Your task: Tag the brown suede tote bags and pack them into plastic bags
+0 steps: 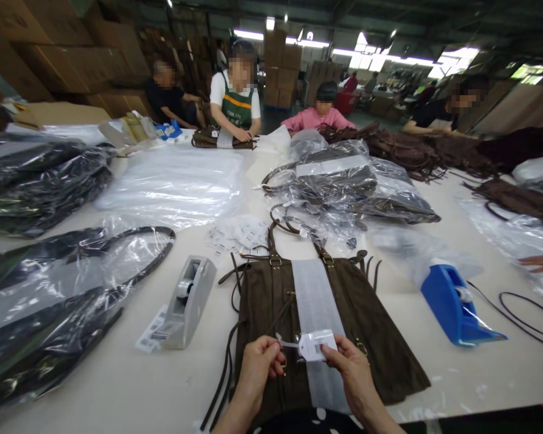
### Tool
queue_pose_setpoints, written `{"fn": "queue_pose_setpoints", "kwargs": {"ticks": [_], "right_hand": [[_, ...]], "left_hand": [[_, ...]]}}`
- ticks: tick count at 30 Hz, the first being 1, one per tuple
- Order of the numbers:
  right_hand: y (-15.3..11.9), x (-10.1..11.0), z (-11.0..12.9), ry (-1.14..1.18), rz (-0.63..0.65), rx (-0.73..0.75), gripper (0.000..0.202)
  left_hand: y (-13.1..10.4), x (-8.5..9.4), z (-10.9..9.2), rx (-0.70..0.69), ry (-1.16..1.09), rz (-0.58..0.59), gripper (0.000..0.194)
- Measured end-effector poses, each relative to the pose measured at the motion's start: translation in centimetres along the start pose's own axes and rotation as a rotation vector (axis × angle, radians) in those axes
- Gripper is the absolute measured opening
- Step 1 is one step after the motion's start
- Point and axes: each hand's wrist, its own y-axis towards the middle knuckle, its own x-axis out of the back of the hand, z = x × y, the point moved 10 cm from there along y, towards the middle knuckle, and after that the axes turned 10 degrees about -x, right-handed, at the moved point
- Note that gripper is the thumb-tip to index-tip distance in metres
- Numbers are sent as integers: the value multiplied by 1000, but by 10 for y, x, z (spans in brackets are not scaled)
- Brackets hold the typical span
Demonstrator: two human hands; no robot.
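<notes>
A dark brown handbag (262,301) lies flat before me, its handles pointing away and a white paper strip (314,283) running down its middle. Over the bag, my right hand (350,367) pinches a white hang tag (315,346) with a barcode between thumb and fingers. The tag's pale string stretches left to my left hand (260,364), whose thumb and forefinger are closed on its end. Both hands are just above the bag's front, near its buckles.
A grey tape dispenser (190,307) stands left of the bag, partly over barcode labels (150,331); a blue tape dispenser (457,304) is at right. Plastic-wrapped bags (49,313) lie left and a pile of them (344,175) behind. Clear plastic sleeves (176,181) and several co-workers (238,102) are farther back.
</notes>
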Motion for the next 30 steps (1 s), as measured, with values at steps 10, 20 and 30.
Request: {"fn": "queue_pose_setpoints", "kwargs": {"ticks": [10, 20, 30], "right_hand": [[-2, 10, -2, 123, -61, -66, 29], [-9, -1, -24, 195, 2, -160, 28], [-15, -12, -37, 245, 35, -218, 30]], "left_hand": [[4, 11, -12, -55, -279, -151, 18], [2, -12, -9, 70, -751, -44, 17], [-1, -21, -13, 117, -1017, 65, 24]]}}
